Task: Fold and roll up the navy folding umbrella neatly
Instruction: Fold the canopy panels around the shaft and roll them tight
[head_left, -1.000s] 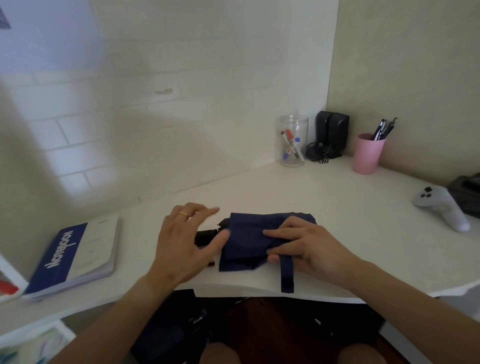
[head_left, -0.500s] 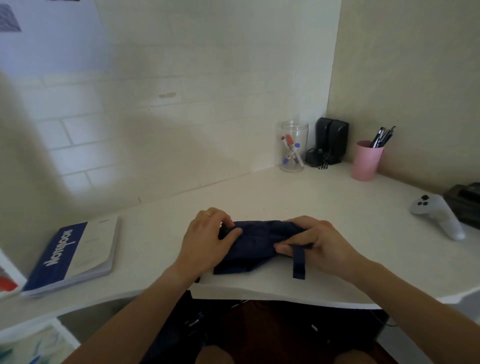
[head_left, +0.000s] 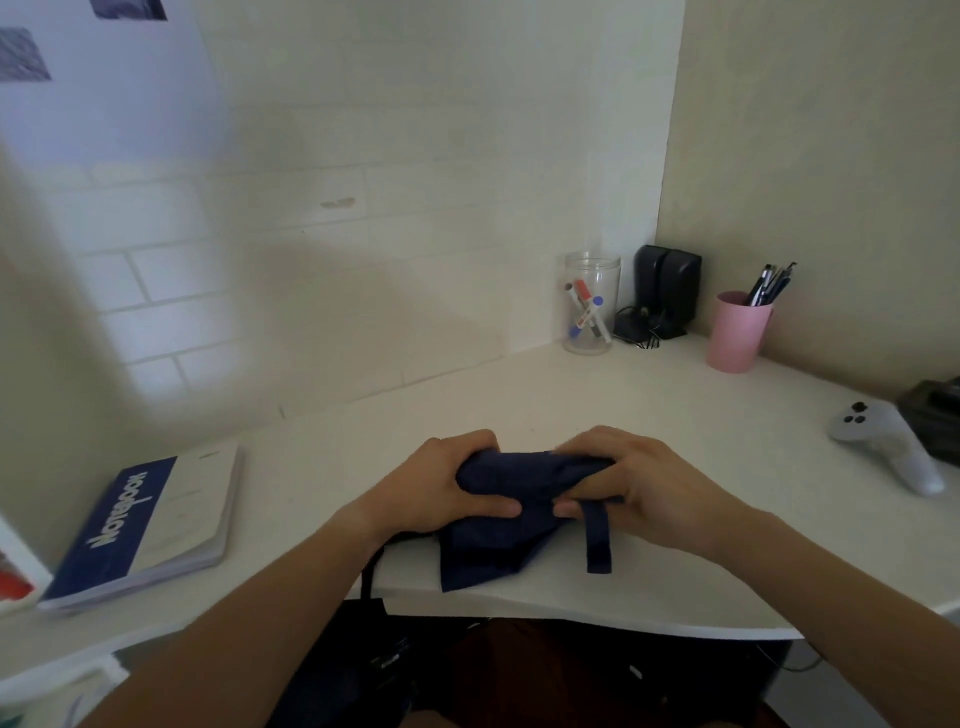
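Observation:
The navy folding umbrella (head_left: 511, 512) lies crosswise near the front edge of the white desk (head_left: 571, 405), its cloth bunched into a loose roll. My left hand (head_left: 441, 486) grips its left end, fingers curled over the top and thumb underneath. My right hand (head_left: 639, 480) grips the right end the same way. A navy closure strap (head_left: 597, 538) hangs down from under my right thumb. A flap of cloth sags toward the desk edge below the roll. The handle is hidden under my left hand; a dark cord (head_left: 371, 571) trails off the edge.
A blue and white notebook (head_left: 150, 525) lies at the left. At the back stand a clear jar of markers (head_left: 591, 304), black speakers (head_left: 667, 288) and a pink pen cup (head_left: 737, 330). A white game controller (head_left: 885, 447) rests at the right beside a dark box (head_left: 935, 421).
Both hands went from flat on the spread cloth to closed around its ends. The cloth is gathered into a tighter bundle, and the strap hangs shorter than before.

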